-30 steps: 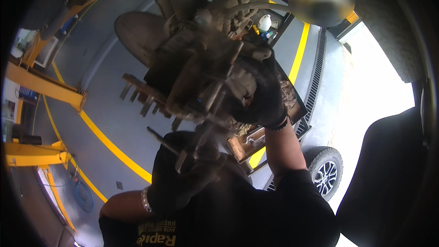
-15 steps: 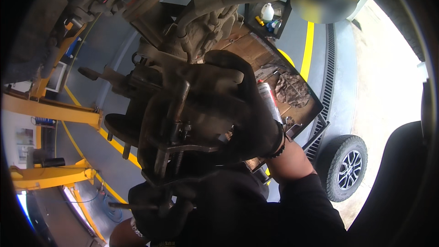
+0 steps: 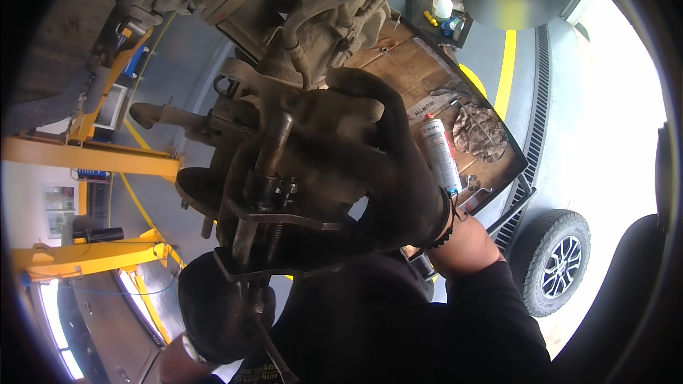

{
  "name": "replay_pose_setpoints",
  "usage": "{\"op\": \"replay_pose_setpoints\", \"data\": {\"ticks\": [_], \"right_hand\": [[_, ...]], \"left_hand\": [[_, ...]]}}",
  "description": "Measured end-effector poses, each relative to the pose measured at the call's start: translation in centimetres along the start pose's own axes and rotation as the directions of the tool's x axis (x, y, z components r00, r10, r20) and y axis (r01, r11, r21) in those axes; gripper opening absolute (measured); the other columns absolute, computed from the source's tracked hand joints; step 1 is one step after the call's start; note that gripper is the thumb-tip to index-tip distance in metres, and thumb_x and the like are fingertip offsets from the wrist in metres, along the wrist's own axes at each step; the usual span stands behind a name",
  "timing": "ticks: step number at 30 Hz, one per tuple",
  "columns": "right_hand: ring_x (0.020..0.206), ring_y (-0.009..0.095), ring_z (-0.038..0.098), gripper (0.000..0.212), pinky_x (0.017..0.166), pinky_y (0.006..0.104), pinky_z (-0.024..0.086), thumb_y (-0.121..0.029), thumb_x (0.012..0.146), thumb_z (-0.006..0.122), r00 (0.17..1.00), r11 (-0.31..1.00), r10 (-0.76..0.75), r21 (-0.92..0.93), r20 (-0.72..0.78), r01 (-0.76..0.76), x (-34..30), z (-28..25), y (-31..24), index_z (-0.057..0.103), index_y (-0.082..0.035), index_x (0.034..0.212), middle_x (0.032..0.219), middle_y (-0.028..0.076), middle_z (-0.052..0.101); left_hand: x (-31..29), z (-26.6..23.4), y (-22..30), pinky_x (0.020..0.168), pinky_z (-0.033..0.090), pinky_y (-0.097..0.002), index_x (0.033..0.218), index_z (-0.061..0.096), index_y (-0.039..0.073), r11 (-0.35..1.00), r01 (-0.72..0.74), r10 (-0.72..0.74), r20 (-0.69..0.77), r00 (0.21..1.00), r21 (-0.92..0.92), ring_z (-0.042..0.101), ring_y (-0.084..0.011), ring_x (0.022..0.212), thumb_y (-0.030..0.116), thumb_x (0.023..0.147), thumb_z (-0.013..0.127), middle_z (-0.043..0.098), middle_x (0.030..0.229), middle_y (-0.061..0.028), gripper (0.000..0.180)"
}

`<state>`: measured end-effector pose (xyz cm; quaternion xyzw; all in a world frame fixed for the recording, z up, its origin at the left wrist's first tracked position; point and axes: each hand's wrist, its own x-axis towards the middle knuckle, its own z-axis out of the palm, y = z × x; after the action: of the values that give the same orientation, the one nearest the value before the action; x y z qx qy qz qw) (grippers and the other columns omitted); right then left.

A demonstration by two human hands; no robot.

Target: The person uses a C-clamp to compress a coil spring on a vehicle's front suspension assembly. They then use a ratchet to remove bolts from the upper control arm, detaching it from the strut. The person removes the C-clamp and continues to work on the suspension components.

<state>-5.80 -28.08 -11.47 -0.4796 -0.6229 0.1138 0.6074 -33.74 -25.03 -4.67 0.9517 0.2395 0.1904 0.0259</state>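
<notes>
Dusty metal vehicle parts hang in front of me, with a steel press-like tool [image 3: 245,231] across them; it has a thick round bar, flat cross plates and a spring-wrapped rod. My right hand [image 3: 405,178], in a black glove, curls around the right side of the dusty metal part [image 3: 356,124], one finger hooked over its top. Below the tool, my gloved left hand [image 3: 217,309] is closed at the bottom end of the rod. A wrench-like handle [image 3: 276,355] slants down to the right from it. Shadow hides the left fingertips.
A cardboard-covered cart [image 3: 402,64] beyond my right hand carries a spray can [image 3: 441,153] and a crumpled rag [image 3: 478,131]. A white jug [image 3: 442,5] stands farther back. At right lies a wheel [image 3: 558,263]; yellow lift arms [image 3: 92,160] reach in from the left.
The handle at my left hand has swung from pointing left to slanting down and right. My left hand has shifted up and left. The right hand keeps its hold as the view shifts.
</notes>
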Motion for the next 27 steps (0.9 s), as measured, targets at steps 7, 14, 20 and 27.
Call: {"op": "replay_pose_setpoints", "data": {"ticks": [7,14,20,27], "right_hand": [[0.13,0.044,0.044,0.074,0.098,0.0497,0.052,-0.027,0.058,0.091,1.0,1.0,0.009,-0.013,-0.005,-0.009,-0.1,-0.1,-0.4,0.067,-0.019,0.127,0.144,0.023,0.034],[0.128,0.047,0.047,0.088,0.102,0.0542,0.046,-0.04,0.051,0.096,0.998,0.996,-0.052,-0.078,-0.034,0.049,-0.3,0.0,-0.1,0.064,-0.012,0.128,0.142,0.027,0.038],[0.129,0.045,0.047,0.083,0.102,0.0529,0.047,-0.036,0.054,0.094,0.998,0.998,-0.058,-0.04,-0.034,0.057,-0.4,0.0,-0.2,0.065,-0.013,0.128,0.143,0.025,0.039],[0.125,0.047,0.048,0.075,0.097,0.0534,0.05,-0.03,0.056,0.092,0.997,0.998,-0.06,-0.033,-0.038,0.059,-0.1,0.1,0.4,0.066,-0.017,0.126,0.142,0.024,0.037]], "left_hand": [[-5.1,3.0,0.2,0.084,0.055,-0.0402,0.125,0.054,0.0,-0.049,0.594,-0.404,0.56,0.724,-0.803,0.069,-0.0277,0.095,0.035,0.098,0.056,0.067,0.108,-0.0178,0.044],[-3.1,3.6,3.2,0.079,0.055,-0.0493,0.123,0.056,0.012,-0.511,0.422,-0.284,0.611,0.739,-0.749,0.067,-0.0279,0.092,0.038,0.104,0.047,0.063,0.106,-0.0117,0.033],[-0.7,2.3,5.0,0.067,0.055,-0.0387,0.124,0.057,0.001,-0.466,0.335,-0.499,0.556,0.665,-0.819,0.067,-0.0262,0.084,0.006,0.088,0.064,0.066,0.107,-0.0163,0.037],[1.0,0.7,1.5,0.063,0.05,-0.0385,0.095,0.066,-0.002,0.992,0.033,-0.024,0.071,0.997,-0.124,0.064,-0.0302,0.074,0.002,0.072,0.073,0.066,0.081,-0.016,0.024]]}}
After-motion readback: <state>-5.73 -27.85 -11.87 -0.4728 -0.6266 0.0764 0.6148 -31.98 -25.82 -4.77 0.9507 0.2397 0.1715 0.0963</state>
